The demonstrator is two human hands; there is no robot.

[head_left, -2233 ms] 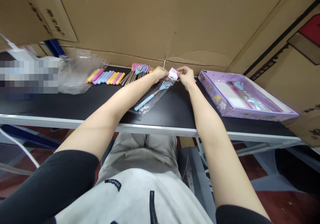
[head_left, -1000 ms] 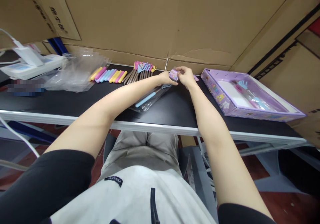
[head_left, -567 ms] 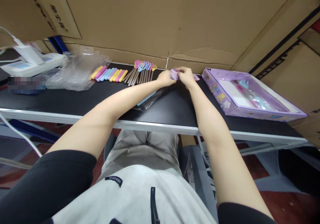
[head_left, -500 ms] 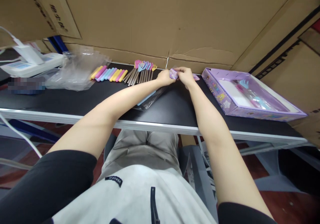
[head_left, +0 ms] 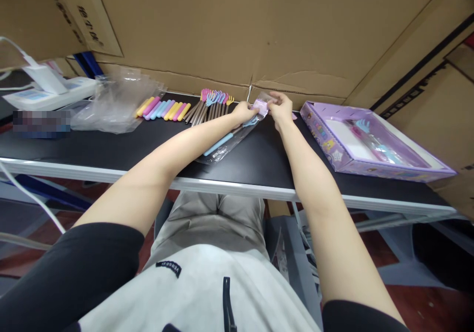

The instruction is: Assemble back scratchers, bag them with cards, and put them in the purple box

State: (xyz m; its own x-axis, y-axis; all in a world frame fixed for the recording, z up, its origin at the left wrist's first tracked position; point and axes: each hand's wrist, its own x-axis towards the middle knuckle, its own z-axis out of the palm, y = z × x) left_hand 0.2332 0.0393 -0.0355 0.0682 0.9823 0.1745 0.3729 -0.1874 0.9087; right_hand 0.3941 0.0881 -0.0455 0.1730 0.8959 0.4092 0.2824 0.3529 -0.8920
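A clear plastic bag slants across the black table, holding a back scratcher with a light blue handle and blue claw. At the bag's upper end sits a small purple card. My left hand is closed on the bag beside the claw and the card's left edge. At the bag's mouth, my right hand pinches its right edge next to the card. Left of my hands lie several back scratcher rods with coloured claws, and a row of pink, blue and yellow handles.
An open purple display box on the right contains bagged back scratchers. Clear empty bags lie at the left, near a white power strip with a charger. Cardboard walls the table's back.
My hands have moved slightly apart, and the purple card now shows flatter between them inside the bag's upper end. The blue claw has come into view below my left hand.
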